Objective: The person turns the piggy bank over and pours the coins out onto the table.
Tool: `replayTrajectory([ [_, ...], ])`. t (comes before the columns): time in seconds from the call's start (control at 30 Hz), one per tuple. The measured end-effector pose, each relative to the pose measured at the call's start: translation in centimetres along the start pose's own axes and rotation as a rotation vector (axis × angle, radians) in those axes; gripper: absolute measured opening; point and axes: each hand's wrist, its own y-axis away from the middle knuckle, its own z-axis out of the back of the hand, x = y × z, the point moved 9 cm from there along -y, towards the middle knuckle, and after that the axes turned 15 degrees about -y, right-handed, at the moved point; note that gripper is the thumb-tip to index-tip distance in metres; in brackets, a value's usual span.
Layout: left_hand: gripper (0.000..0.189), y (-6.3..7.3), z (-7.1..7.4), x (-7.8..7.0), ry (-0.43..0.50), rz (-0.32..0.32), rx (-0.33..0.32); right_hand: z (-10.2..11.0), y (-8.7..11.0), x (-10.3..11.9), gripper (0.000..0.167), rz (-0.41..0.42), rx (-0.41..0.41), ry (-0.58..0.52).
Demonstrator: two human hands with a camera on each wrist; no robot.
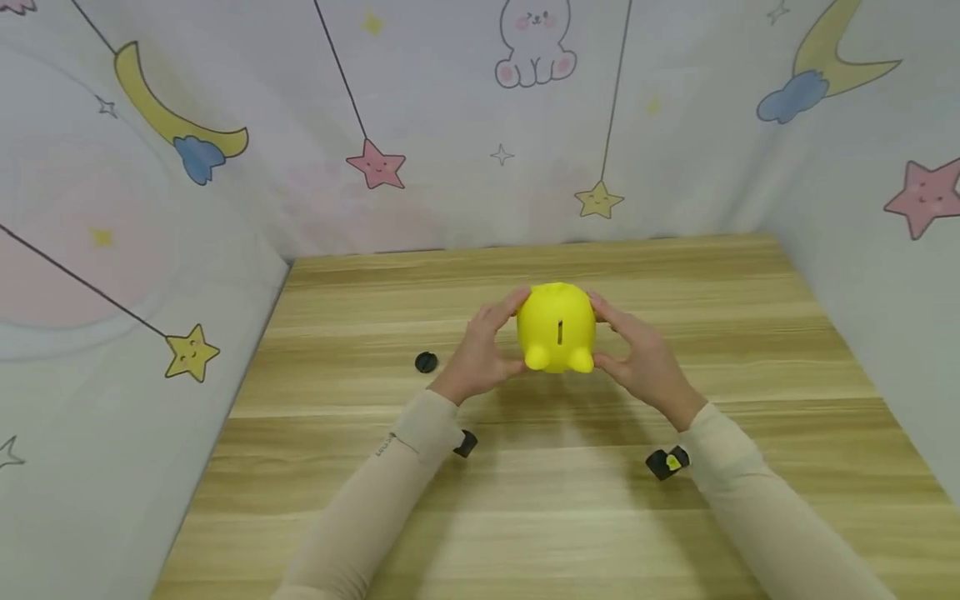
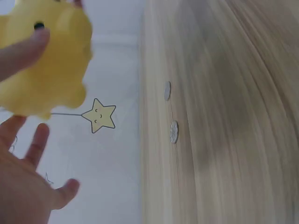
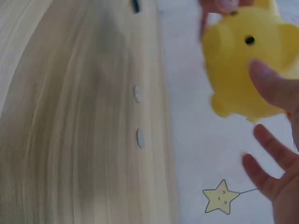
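Both hands hold a yellow piggy bank (image 1: 557, 312) up above the wooden table, one on each side. Its dark coin slot and two ears face the head camera. My left hand (image 1: 482, 350) grips its left side, and my right hand (image 1: 643, 357) grips the right. In the left wrist view, the left thumb (image 2: 23, 53) presses next to an eye of the piggy bank (image 2: 46, 56). From the right wrist, the right thumb (image 3: 271, 86) lies on the other side of the piggy bank (image 3: 238, 70), with some fingers spread below. A round black plug (image 1: 426, 362) lies left of my left hand.
Two silver coins stand out on the wooden table (image 2: 224, 177) in the left wrist view, one coin (image 2: 174, 132) nearer than the other coin (image 2: 167, 90). A printed fabric wall (image 1: 465, 200) borders the table's back and sides. Small black pieces (image 1: 663, 463) show beside the sleeves.
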Motion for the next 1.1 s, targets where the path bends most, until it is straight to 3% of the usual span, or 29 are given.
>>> replayTrajectory([
  [0.13, 0.091, 0.2, -1.2, 1.5, 0.182, 0.183, 0.105, -0.2, 0.6, -2.5, 0.08, -0.267, 0.045, -0.24],
  [0.23, 0.074, 0.2, -2.4, 2.1, 0.278, 0.331, 0.175, -0.1, 1.1, -3.8, 0.063, -0.424, 0.044, -0.324],
  [0.37, 0.073, 0.3, -3.7, 2.6, 0.268, 0.494, 0.229, -0.6, 1.5, -5.1, 0.058, -0.568, 0.053, -0.298],
  [0.63, 0.089, 1.6, -4.0, 3.5, 0.202, 0.722, 0.242, -2.7, 1.2, -6.7, 0.07, -0.704, 0.009, -0.309],
  [0.73, 0.089, 1.6, -4.1, 3.6, 0.22, 0.744, 0.248, -2.9, 1.1, -6.8, 0.072, -0.741, 0.006, -0.329],
  [0.83, 0.088, 1.4, -4.3, 3.5, 0.243, 0.716, 0.257, -2.7, 1.2, -6.9, 0.072, -0.757, 0.018, -0.329],
  [1.1, 0.073, 0.7, -3.9, 3.2, 0.354, 0.532, 0.291, -1.7, 1.0, -6.0, 0.06, -0.646, 0.111, -0.41],
])
